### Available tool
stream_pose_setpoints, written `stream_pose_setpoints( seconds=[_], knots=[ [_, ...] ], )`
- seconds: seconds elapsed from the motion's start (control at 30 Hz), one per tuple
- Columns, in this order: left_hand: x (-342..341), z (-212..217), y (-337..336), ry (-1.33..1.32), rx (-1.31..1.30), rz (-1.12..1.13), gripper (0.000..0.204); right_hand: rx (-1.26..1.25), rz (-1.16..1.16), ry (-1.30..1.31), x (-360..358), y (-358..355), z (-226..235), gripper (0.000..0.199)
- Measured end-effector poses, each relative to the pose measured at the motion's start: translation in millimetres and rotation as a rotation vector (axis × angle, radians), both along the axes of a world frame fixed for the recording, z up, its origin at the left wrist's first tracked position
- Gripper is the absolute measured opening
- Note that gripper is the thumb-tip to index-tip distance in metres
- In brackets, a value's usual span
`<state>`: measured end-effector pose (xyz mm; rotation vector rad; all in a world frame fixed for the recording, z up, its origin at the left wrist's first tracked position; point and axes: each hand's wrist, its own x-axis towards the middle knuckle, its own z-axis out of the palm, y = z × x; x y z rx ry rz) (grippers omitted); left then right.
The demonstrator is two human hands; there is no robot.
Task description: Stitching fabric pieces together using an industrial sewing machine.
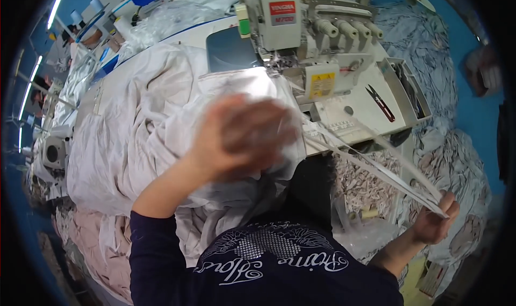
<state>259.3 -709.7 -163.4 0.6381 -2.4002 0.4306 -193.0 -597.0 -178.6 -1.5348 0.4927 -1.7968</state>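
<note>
My left hand (239,139) is over the white fabric (145,107) in front of the overlock sewing machine (282,31). Motion smears its fingers, so their grip cannot be made out. At the lower right, my right hand (436,221) is closed on the ends of some long white fabric strips (379,171). These run taut and slanting from beside the machine's front edge down to that hand. Part of the white fabric lies under the lit needle area, and the rest is heaped in folds to the left.
Red-handled thread snips (380,102) lie on the machine table, right of the machine. A tray of tools (403,88) edges the table. Below it, fabric scraps (365,185) fill a container. Grey cloth (419,53) is piled at right, pinkish cloth (99,239) at lower left.
</note>
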Motion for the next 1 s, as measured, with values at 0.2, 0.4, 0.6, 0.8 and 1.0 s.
stream_pose_setpoints(
  seconds=[0.2,0.4,0.6,0.8,1.0],
  knots=[
    [-53,-23,-30,-0.249,0.071,0.153,0.03,-0.006,-0.137,-0.195,-11,-5,21,0.021],
    [-33,-20,-25,0.088,0.027,-0.034,0.02,0.218,0.037,-0.458,-23,-42,22,0.019],
    [-32,-16,-15,0.086,0.09,0.34,0.032,0.06,0.28,-0.307,-54,-29,32,0.057],
    [-31,2,-11,0.194,0.29,0.371,0.04,0.112,0.092,-0.246,-102,-34,42,0.07],
    [-21,14,-15,0.305,0.557,0.349,0.039,0.552,-0.812,1.182,-27,-91,31,0.008]
  ],
)
